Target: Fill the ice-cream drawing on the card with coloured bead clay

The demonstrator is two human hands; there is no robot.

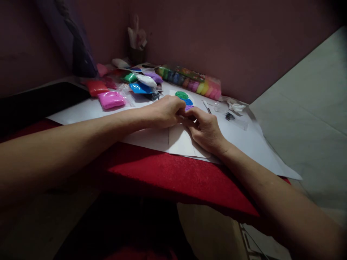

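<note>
over the white card point(180, 142), both hands point(168, 110) point(206, 133) pinched closed, nearly touching, contents unclear

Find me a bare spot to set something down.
The white sheet is bare between your right forearm and the black bits. A smaller patch lies between the flat black object and your left forearm. Behind your left hand it's crowded with packets.
</note>
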